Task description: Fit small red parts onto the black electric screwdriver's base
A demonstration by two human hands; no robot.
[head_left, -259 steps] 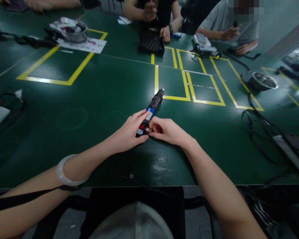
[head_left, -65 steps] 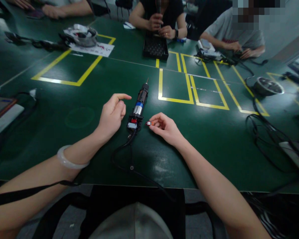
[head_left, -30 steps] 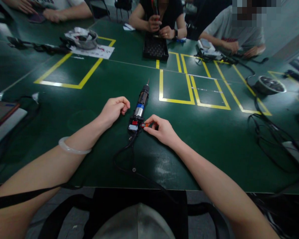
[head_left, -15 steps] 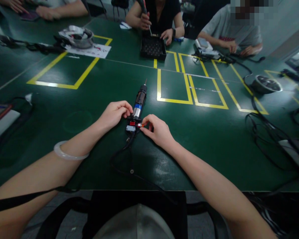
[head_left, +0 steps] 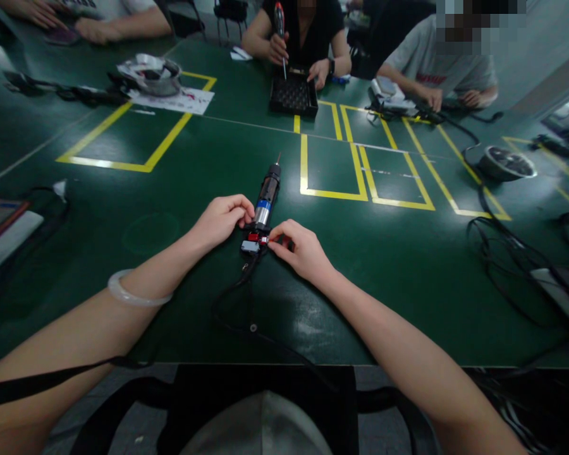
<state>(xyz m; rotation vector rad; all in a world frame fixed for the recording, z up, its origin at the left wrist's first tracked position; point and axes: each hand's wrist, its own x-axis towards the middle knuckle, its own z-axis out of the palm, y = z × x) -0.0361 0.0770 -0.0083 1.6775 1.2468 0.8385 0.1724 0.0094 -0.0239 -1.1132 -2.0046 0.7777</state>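
An electric screwdriver [head_left: 267, 194] with a black barrel and blue band lies on the green table [head_left: 194, 183], its tip pointing away from me. Its rear end is open, showing red and white parts [head_left: 252, 242], and a black cable [head_left: 237, 297] trails from it toward me. My left hand [head_left: 222, 218] rests curled against the tool's left side at the rear. My right hand [head_left: 299, 250] pinches a small part against the open rear end from the right; the part is mostly hidden by my fingertips.
Yellow tape rectangles [head_left: 355, 170] mark the table. Across it a person holds a screwdriver over a black tray [head_left: 293, 96]. A bowl on paper [head_left: 156, 72] sits far left, a round black fan [head_left: 505, 163] and cables [head_left: 507, 253] at right, a flat device [head_left: 0, 224] at left.
My right hand carried the small part from beside the tool up to its open rear end. My left hand came down from a raised, pointing pose and closed against the tool's side.
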